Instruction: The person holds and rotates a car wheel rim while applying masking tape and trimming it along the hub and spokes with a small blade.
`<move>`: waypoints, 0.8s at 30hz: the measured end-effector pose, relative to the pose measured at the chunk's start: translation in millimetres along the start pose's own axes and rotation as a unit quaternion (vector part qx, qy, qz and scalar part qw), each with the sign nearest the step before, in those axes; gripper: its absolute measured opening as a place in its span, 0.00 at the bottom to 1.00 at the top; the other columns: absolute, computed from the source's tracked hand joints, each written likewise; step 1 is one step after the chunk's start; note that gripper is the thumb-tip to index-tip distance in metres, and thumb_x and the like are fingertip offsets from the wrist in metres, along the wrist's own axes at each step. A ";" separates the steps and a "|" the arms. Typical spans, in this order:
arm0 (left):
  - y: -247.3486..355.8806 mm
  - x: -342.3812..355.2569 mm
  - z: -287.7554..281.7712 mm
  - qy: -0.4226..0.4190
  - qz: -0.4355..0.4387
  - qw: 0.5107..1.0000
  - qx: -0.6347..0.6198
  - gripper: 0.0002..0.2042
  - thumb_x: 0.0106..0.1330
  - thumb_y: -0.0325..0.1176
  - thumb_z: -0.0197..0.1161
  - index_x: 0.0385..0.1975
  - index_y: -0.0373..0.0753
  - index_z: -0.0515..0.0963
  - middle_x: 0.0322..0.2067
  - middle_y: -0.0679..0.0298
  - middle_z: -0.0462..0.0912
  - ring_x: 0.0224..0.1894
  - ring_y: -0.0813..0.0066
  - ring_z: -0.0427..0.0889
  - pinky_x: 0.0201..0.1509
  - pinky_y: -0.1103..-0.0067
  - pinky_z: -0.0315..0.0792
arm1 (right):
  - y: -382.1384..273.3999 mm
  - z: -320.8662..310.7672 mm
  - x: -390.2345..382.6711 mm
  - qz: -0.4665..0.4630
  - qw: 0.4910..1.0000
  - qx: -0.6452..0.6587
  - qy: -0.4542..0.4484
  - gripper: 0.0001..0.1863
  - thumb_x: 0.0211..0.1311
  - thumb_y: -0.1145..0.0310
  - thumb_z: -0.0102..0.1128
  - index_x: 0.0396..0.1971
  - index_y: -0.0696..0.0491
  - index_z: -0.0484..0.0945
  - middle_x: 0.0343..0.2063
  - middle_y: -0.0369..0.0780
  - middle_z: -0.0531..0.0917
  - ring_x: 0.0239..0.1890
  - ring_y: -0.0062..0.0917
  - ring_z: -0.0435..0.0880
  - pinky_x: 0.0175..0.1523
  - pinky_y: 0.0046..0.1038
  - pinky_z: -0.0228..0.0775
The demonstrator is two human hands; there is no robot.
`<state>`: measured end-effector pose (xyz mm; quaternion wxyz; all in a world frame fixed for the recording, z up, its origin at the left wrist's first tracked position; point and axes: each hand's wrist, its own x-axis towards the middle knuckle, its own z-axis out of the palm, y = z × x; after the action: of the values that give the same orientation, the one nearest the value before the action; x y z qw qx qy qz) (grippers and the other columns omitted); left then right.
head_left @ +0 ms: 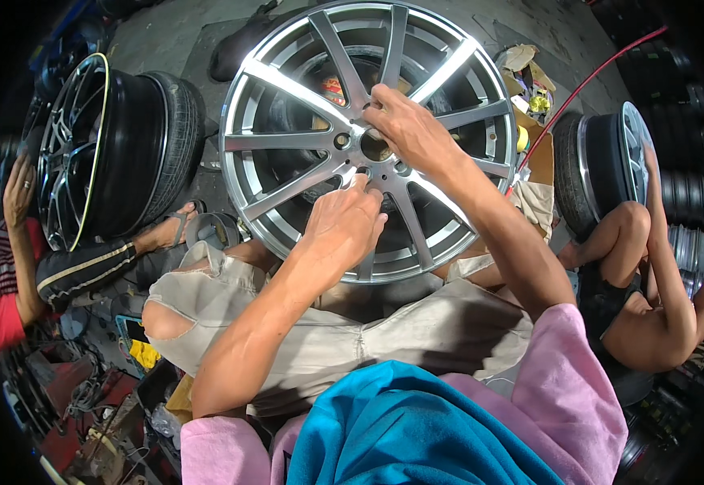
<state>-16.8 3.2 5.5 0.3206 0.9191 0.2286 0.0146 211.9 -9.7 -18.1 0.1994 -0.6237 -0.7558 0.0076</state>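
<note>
A large silver multi-spoke alloy wheel (247, 137) stands tilted above my lap, with a dark round shape behind its spokes. My left hand (340, 222) has curled fingers at a bolt hole just below the centre bore; whatever the fingertips may hold is hidden. Just above and right of the bore, my right hand (404, 129) has its fingers bent and closed at the hub, their tips touching it near another bolt hole. I cannot make out whether anything small is between them.
Co-workers sit left (12, 283) and right (643, 339), each with hands at another wheel (109, 153) (610, 162). Tyres and stacked rims (691, 250) line the right. A red hose (578, 89) runs past a cardboard box (542, 149). Tools and cables (93, 380) lie lower left.
</note>
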 end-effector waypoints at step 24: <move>2.0 3.4 -10.1 -0.022 -0.003 1.000 -0.003 0.11 0.72 0.35 0.70 0.40 0.32 0.84 0.63 0.35 0.81 0.49 0.39 0.89 0.57 0.54 0.82 | 22.6 -35.3 -15.7 0.043 0.997 0.046 0.055 0.15 0.68 0.73 0.72 0.52 0.56 0.86 0.47 0.44 0.80 0.45 0.42 0.88 0.52 0.42 0.81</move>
<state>-14.7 9.2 14.2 0.3286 0.9175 0.2239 -0.0060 246.3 -27.9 3.9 0.2685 -0.6450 -0.7152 0.0165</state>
